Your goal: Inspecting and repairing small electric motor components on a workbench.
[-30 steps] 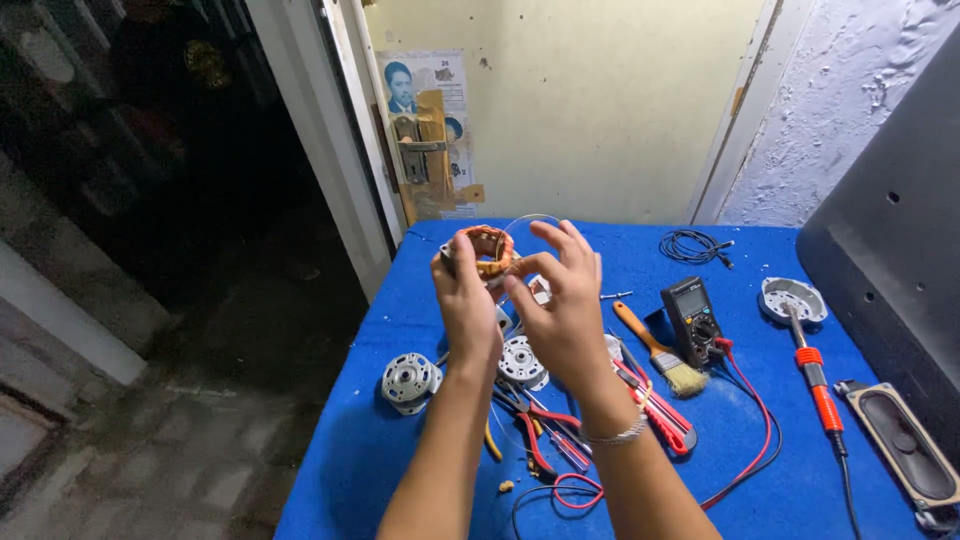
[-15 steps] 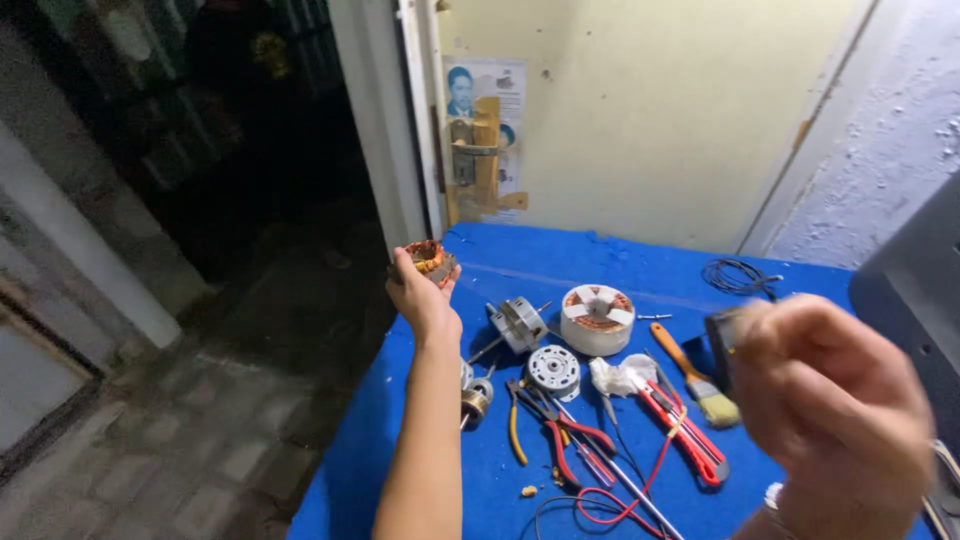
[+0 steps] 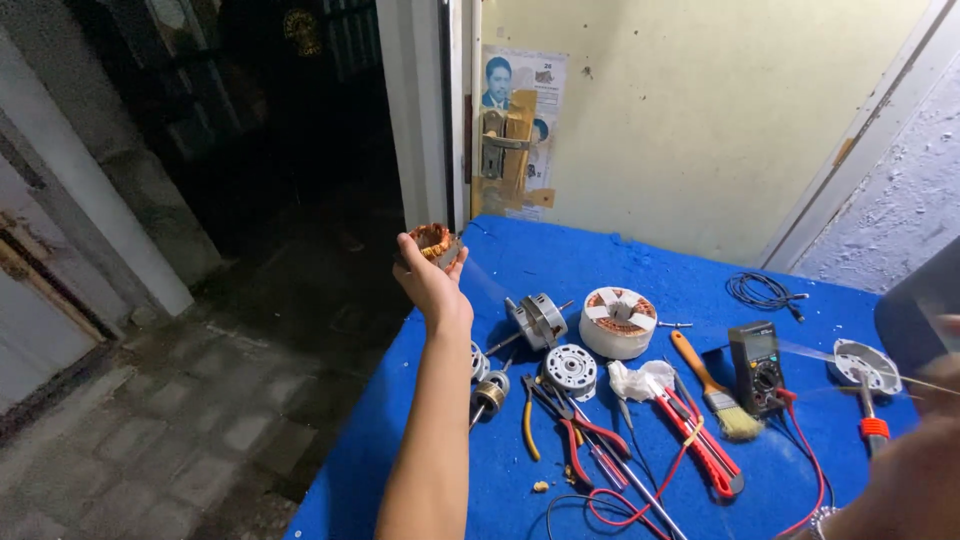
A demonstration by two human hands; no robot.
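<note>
Your left hand (image 3: 428, 278) grips a copper-wound stator (image 3: 434, 242) out past the blue desk's (image 3: 560, 255) left edge. Right hand (image 3: 905, 480) is blurry at the near right corner, can't tell its grip.

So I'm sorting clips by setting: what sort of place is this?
Probably a small repair bench by an open doorway: a blue-covered table holds a multimeter, pliers and motor parts, and the left hand holds a copper-wound coil.

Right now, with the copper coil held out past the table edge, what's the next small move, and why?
Probably bring the left hand back over the blue table. It holds the copper-wound coil out above the paved ground, and a thin strand seems to run from it toward the blurred right hand, so it could snag.
</note>
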